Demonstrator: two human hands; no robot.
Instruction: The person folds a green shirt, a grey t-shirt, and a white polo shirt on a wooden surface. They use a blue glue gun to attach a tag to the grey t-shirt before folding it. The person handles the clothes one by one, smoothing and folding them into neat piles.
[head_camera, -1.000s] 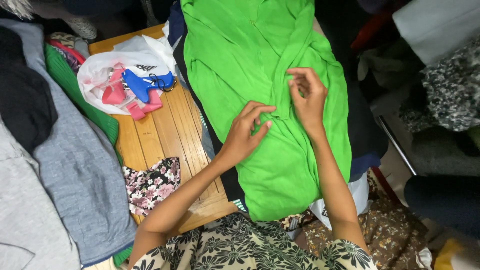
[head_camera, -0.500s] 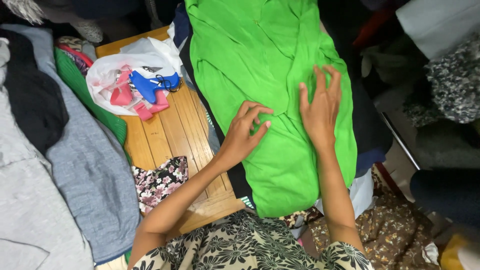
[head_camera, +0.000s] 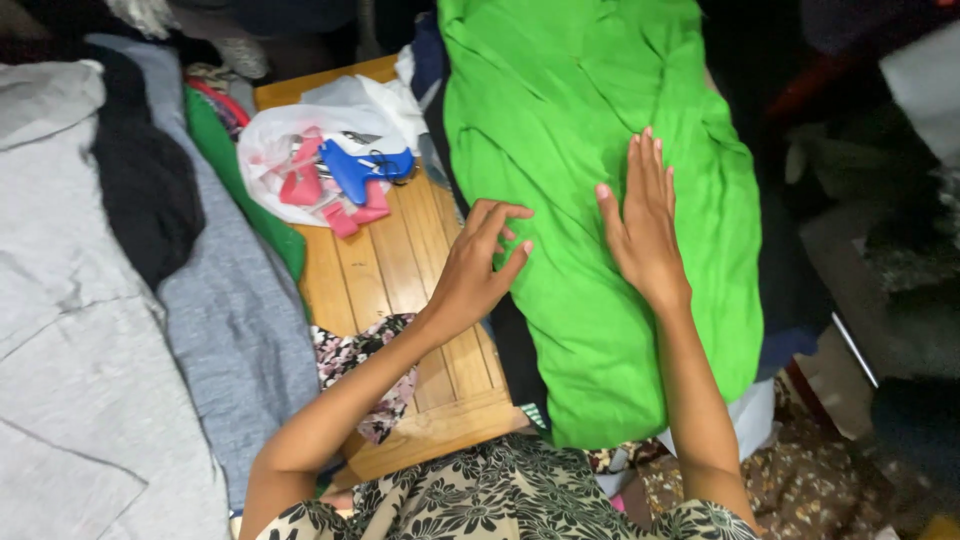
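The right hand (head_camera: 642, 225) is lying flat, fingers straight and together, pressing on one bright green cotton garment (head_camera: 600, 180) spread along the right edge of the slatted wooden table (head_camera: 390, 280), gripping nothing, while the left hand (head_camera: 480, 265) is resting its curled fingertips on the garment's left edge without pinching it; smoothing looks to be the step underway, calling for an even sweep over the cloth. One white plastic bag (head_camera: 300, 140) is holding pink and blue items, with one grey cloth (head_camera: 230, 310) lying to its left.
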